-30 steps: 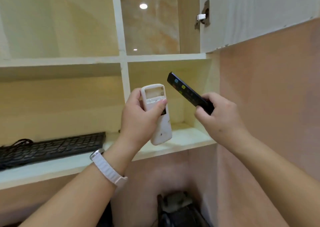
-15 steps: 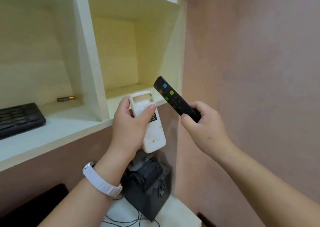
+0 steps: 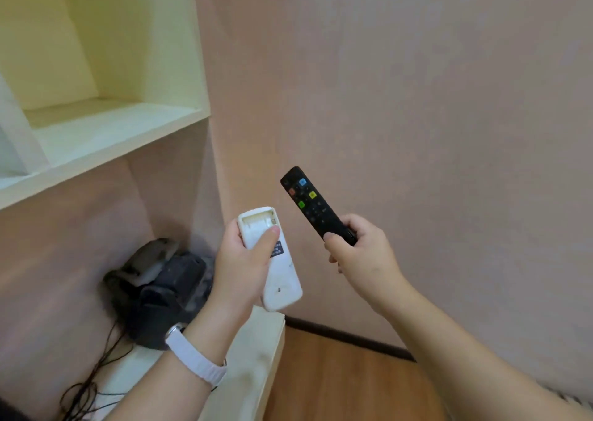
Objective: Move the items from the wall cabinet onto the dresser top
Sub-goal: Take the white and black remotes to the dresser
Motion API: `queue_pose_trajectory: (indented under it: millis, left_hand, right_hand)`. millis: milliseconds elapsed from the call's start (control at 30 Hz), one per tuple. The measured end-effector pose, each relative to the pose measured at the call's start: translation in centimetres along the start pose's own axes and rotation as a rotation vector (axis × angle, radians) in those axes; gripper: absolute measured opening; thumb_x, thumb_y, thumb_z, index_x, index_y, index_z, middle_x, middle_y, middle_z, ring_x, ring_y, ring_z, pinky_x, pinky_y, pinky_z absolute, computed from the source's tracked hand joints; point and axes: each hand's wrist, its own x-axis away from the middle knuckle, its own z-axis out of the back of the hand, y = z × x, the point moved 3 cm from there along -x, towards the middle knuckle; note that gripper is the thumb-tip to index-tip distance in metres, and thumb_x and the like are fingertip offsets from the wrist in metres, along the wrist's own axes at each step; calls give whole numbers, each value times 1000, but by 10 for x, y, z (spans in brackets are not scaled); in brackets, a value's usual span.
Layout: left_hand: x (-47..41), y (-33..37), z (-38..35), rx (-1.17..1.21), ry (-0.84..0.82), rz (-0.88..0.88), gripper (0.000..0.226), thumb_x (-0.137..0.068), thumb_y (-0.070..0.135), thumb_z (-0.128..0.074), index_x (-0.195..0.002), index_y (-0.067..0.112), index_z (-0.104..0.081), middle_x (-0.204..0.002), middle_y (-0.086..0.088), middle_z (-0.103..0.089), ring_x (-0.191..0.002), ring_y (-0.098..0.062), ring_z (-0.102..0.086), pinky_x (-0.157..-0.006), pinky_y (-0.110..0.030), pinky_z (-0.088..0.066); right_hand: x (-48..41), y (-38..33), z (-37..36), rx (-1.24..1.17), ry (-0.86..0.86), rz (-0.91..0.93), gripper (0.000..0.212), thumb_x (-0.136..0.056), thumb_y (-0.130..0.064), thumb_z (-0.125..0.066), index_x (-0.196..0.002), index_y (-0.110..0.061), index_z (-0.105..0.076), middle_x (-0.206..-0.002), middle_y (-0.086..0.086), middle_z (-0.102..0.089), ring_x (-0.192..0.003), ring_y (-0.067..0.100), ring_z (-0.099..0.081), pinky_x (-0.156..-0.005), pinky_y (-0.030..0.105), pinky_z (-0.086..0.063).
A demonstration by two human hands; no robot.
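Remotes point(image 3: 316, 207) held above white dresser top point(image 3: 256, 350).

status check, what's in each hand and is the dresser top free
Left hand shut on white remote. Right hand shut on black remote. Both held above dresser top; dark device and cables occupy its back.

Pale wall cabinet shelf point(image 3: 106, 138) upper left, white dresser top point(image 3: 256, 356) below it, dark bag-like object point(image 3: 167, 289) standing on it by the wall, black cables point(image 3: 93, 385) trailing across it
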Motion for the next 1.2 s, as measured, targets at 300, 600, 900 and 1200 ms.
queue_pose_trajectory:
  millis: [300, 600, 900, 1200]
  left_hand:
    - [88, -18, -115, -32, -219, 44, 18, -87, 26, -72, -96, 31, -57, -90, 9, -71, -81, -7, -69, -74, -35, -56]
    - [231, -8, -274, 10, -568, 125, 22, -89, 15, -67, -105, 25, -55, -97, 0, -67, -80, -9, -68, -60, -24, -52]
    - [383, 12, -404, 11, -912, 117, 24, -90, 11, -64, -110, 21, -56, -100, -2, -67, -84, -13, -67, -68, -31, -54]
    - [505, 14, -503, 21, -1278, 172, 21, -90, 12, -61, -104, 27, -55, -100, -3, -68, -85, -18, -67, -69, -34, -53]
  right_hand:
    - [80, 56, 129, -8, 229, -110, 8, -83, -15, -60, -80, -22, -63, -58, -2, -59, -56, 16, -52, -56, 37, -46]
    - [214, 106, 298, 7, 482, -242, 15, -89, -17, -59, -74, -22, -59, -59, -3, -54, -53, 12, -47, -54, 31, -41]
    - [352, 128, 438, 81, 773, -353, 9, -90, -21, -58, -85, -14, -61, -64, 4, -54, -55, 14, -47, -54, 30, -39]
    - [467, 146, 521, 105, 1122, -477, 7, -88, -24, -59, -82, -24, -62, -72, 13, -65, -58, 18, -54, -54, 36, -45]
